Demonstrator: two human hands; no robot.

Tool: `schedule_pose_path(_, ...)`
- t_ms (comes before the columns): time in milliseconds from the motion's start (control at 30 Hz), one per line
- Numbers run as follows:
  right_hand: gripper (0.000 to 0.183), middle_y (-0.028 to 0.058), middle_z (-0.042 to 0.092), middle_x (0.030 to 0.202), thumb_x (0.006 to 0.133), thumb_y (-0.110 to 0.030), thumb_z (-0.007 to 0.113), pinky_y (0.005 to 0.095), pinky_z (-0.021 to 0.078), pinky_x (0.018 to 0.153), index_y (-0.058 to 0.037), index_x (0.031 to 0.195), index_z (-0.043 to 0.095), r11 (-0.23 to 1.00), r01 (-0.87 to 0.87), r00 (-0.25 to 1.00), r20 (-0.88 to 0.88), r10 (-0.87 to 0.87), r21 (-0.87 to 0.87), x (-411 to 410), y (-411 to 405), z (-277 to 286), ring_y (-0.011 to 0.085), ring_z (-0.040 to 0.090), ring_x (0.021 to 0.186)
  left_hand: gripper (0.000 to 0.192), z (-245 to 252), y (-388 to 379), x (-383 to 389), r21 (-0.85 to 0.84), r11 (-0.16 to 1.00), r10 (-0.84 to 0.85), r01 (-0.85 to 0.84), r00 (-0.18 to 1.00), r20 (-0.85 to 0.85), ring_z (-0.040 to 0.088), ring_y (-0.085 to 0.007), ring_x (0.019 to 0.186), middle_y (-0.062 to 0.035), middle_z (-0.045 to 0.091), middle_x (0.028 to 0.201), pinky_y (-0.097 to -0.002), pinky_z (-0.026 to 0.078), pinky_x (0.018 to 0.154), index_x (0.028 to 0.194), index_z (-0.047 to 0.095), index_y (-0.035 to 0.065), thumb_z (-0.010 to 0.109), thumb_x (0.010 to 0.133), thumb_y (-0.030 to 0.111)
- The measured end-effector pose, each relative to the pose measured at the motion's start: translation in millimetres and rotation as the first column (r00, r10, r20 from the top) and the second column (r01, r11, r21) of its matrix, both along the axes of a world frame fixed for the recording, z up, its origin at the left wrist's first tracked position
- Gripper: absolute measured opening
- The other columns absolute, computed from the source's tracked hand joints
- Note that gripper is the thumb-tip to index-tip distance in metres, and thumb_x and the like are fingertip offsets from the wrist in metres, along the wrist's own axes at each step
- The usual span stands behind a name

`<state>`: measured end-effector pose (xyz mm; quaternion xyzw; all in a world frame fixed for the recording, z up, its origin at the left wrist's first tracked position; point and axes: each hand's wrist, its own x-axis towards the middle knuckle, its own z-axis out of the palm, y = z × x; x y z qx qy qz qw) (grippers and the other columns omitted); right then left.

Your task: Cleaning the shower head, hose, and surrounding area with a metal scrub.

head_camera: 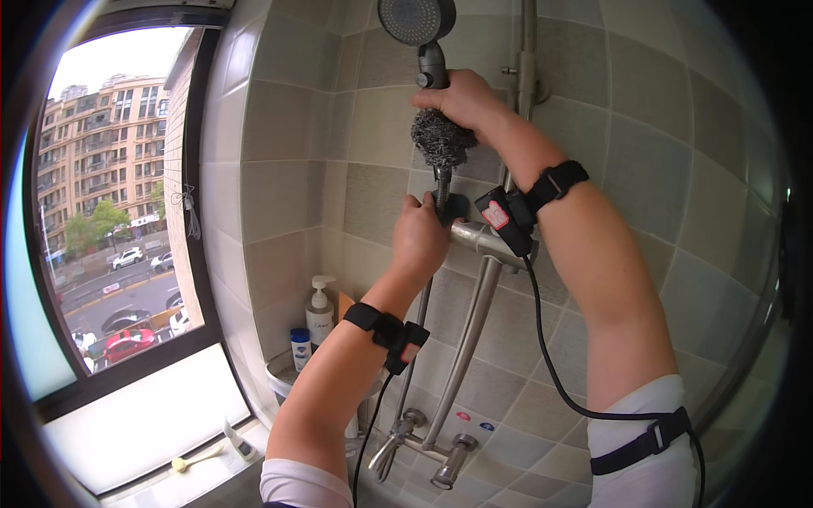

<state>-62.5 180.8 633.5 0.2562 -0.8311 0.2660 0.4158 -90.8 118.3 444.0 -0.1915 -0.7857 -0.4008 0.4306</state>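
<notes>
A grey handheld shower head (pixel 417 20) points up at the top centre, its spray face towards me. My right hand (pixel 460 105) is around its handle, with the thumb across the front. Just under those fingers a grey metal scouring ball (pixel 440 138) sits around the lower handle; part of it is hidden by the hand. Lower down, my left hand (pixel 421 238) has its fingertips at the metal shower hose (pixel 443 184), below the scouring ball, beside a dark round part of the fixture. Its grip is partly turned away from view.
A metal shower bar (pixel 470 343) runs down to a mixer tap (pixel 422 441) on the tiled wall. A pump bottle (pixel 319 314) and a small blue-capped bottle (pixel 300 349) stand in a corner rack. At left is a window; a brush (pixel 197 458) lies on its sill.
</notes>
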Motion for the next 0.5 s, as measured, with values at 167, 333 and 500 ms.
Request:
schedule_pose_path(167, 0.029, 0.0055, 0.062, 0.07, 0.068, -0.024, 0.073, 0.0315, 0.0457, 0.061, -0.0004, 0.083, 0.064, 0.998, -0.063, 0.997, 0.033, 0.063, -0.018, 2, -1, -9, 0.0148, 0.058, 0.064, 0.041, -6, 2, -8, 0.005, 1.0, -0.004, 0.004, 0.997, -0.082, 0.059, -0.0407, 0.082, -0.0218, 0.052, 0.099, -0.0438, 0.05, 0.072, 0.104, 0.054, -0.0072, 0.069, 0.076, 0.019)
schedule_pose_path(333, 0.033, 0.012, 0.064, 0.076, 0.066, -0.027, 0.073, 0.034, 0.0473, 0.067, -0.0012, 0.084, 0.066, 0.997, 0.051, 0.997, 0.062, -0.054, 0.052, -3, 2, -25, 0.0219, 0.061, 0.072, 0.033, -14, 5, -12, 0.0, 1.0, 0.018, -0.018, 1.0, -0.021, 0.059, -0.0405, 0.083, -0.022, 0.055, 0.098, -0.0443, 0.049, 0.073, 0.097, 0.058, -0.007, 0.066, 0.077, 0.018)
schedule_pose_path(500, 0.037, 0.0173, 0.067, 0.084, 0.062, -0.029, 0.076, 0.0351, 0.0491, 0.075, -0.0018, 0.085, 0.067, 0.992, 0.061, 0.978, 0.193, -0.08, 0.107, 0, -3, -64, 0.0288, 0.065, 0.081, 0.041, -49, -7, -4, -0.06, 0.998, 0.009, -0.005, 0.998, 0.056, 0.058, -0.0386, 0.081, -0.0231, 0.056, 0.091, -0.0427, 0.049, 0.074, 0.087, 0.063, -0.0046, 0.071, 0.072, 0.032)
